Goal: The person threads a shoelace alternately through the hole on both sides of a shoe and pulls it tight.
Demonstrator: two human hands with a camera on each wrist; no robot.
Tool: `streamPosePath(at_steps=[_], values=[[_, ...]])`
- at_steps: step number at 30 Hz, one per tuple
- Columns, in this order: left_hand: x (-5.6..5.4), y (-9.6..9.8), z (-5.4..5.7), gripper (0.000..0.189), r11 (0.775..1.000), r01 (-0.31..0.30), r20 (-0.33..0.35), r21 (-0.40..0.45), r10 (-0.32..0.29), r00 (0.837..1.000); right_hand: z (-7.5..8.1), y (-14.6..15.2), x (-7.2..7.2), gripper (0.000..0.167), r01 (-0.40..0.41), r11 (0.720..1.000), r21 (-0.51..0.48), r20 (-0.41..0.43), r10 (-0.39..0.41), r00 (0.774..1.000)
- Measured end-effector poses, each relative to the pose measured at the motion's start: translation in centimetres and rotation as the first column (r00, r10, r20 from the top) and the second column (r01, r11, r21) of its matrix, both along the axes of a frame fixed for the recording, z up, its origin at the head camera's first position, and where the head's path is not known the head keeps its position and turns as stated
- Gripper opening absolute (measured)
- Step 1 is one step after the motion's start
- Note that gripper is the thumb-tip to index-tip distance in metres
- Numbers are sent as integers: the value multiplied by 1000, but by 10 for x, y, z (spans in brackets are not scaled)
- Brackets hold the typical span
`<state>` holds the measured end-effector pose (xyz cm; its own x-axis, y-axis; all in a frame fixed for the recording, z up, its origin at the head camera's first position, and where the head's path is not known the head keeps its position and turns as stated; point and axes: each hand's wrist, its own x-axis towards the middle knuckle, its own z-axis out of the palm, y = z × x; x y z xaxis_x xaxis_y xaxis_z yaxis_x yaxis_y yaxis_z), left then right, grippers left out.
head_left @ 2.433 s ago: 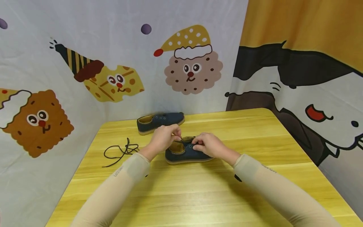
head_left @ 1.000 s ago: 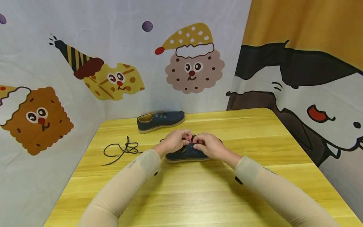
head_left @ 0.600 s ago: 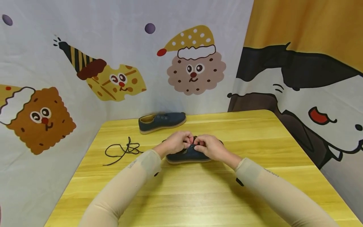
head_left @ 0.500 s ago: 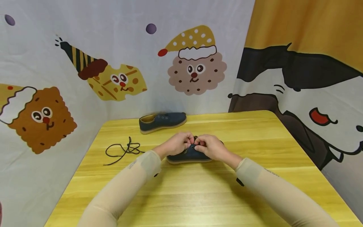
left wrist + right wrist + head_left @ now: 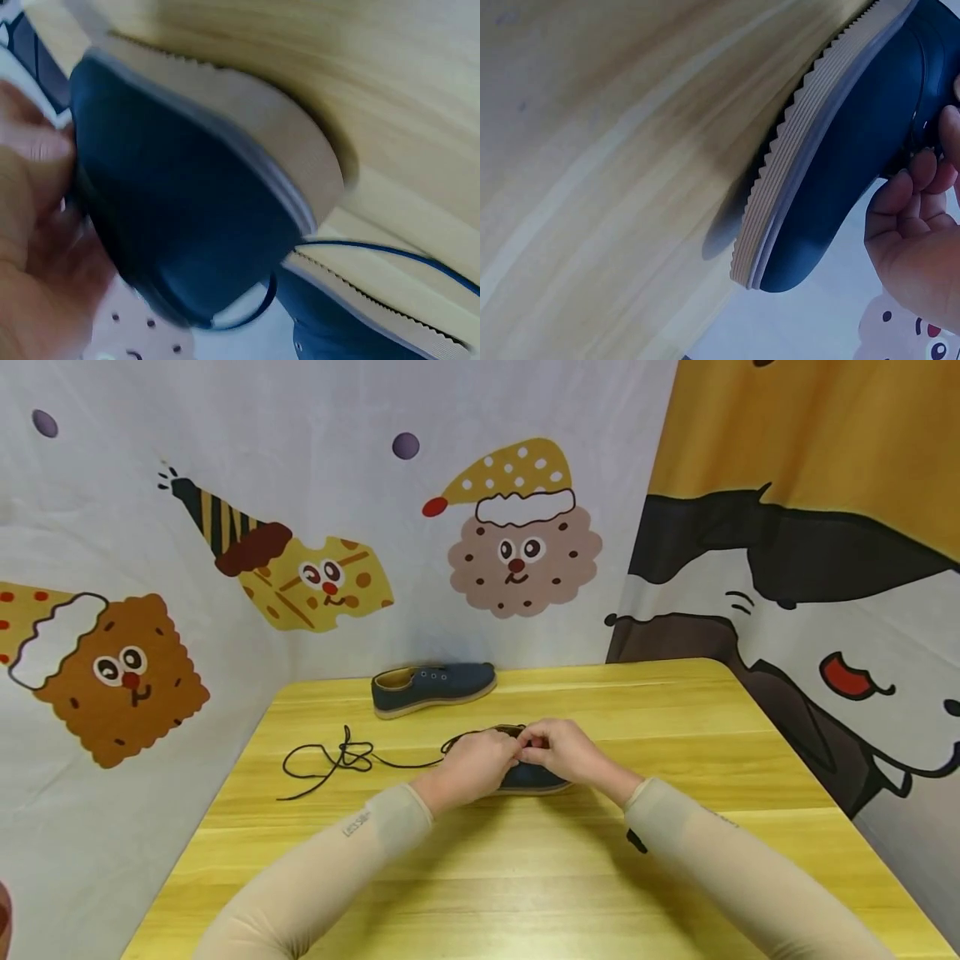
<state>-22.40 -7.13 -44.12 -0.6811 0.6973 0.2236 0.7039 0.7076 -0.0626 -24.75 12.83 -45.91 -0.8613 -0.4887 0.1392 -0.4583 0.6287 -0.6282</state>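
Observation:
A navy shoe with a tan sole (image 5: 528, 779) stands mid-table, toe to the right. My left hand (image 5: 472, 764) reaches over its near side and hides most of the heel. My right hand (image 5: 570, 753) is above the toe end. Both hands' fingertips meet at the eyelets, curled in a pinch on the dark shoelace; the lace between them is mostly hidden. From the heel side the shoelace (image 5: 408, 766) trails left across the table. In the left wrist view the heel (image 5: 187, 172) is close, with the hand blurred beside it; the right wrist view shows the toe (image 5: 810, 247).
A second navy shoe (image 5: 435, 687), its eyelets bare of lace, stands behind at the back edge. Loose loops of black lace (image 5: 330, 762) lie on the left of the wooden table (image 5: 600, 877). A printed curtain (image 5: 330, 468) hangs behind the table.
My left hand has come nearer and turned over the shoe's near side, uncovering the lace behind it. The right hand stays at the eyelets. The head view has shifted slightly.

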Motion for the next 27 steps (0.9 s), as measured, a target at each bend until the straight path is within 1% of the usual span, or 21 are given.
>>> streamPosePath(at_steps=[2, 3, 5, 6, 7, 9, 11, 13, 14, 15, 16, 17, 19, 22, 24, 25, 27], values=[[4, 3, -3, 14, 997, -46, -101, -57, 40, 994, 0, 0, -2, 9, -8, 1000, 2, -8, 8, 1000], [5, 4, -4, 15, 996, -56, -146, -74, 45, 988, 1, 0, -2, 8, -9, 1000, 4, -9, 9, 1000], [7, 5, -5, 16, 996, -33, -229, -86, 12, 973, 1, 0, -3, 3, -10, 1000, 11, -11, 10, 1000], [8, 5, -5, 16, 995, -10, -250, -96, -15, 968, 1, 0, -3, 2, -11, 1000, 13, -14, 11, 1000], [11, 6, -4, 15, 995, 27, -257, -98, -52, 965, 2, 0, -4, 3, -14, 1000, 14, -12, 14, 1000], [17, 9, -3, 9, 986, 132, -246, -98, -152, 957, 2, 1, -5, 5, -24, 1000, 20, -7, 24, 1000], [28, 15, -4, 4, 968, 231, -211, -101, -248, 946, 2, 3, -8, 5, -46, 999, 26, -9, 46, 999], [40, 24, -7, 5, 945, 313, -172, -97, -326, 930, 4, 5, -11, 6, -65, 997, 34, -2, 65, 998], [44, 30, -10, 5, 934, 342, -170, -108, -356, 919, 5, 6, -13, 6, -72, 997, 37, 2, 72, 997], [49, 36, -14, 5, 926, 358, -167, -119, -374, 912, 7, 7, -14, 6, -78, 996, 44, 5, 78, 997], [52, 43, -18, 5, 920, 371, -166, -126, -388, 906, 9, 7, -15, 6, -81, 995, 49, 10, 81, 997], [54, 50, -22, 6, 917, 377, -160, -132, -395, 905, 10, 8, -16, 6, -84, 995, 58, 18, 83, 996], [57, 62, -31, 7, 919, 367, -135, -148, -386, 913, 14, 7, -16, 5, -87, 993, 73, 38, 85, 996], [57, 75, -40, 9, 930, 323, -73, -175, -339, 938, 17, 4, -17, 5, -109, 990, 95, 60, 103, 993], [57, 81, -46, 11, 935, 301, -27, -190, -311, 950, 18, 2, -17, 5, -115, 988, 107, 74, 108, 991], [57, 84, -47, 12, 934, 299, -8, -197, -307, 952, 19, 2, -17, 6, -114, 987, 110, 81, 106, 991], [58, 87, -50, 13, 930, 307, 11, -200, -312, 950, 19, 1, -16, 5, -107, 987, 118, 90, 97, 991]])
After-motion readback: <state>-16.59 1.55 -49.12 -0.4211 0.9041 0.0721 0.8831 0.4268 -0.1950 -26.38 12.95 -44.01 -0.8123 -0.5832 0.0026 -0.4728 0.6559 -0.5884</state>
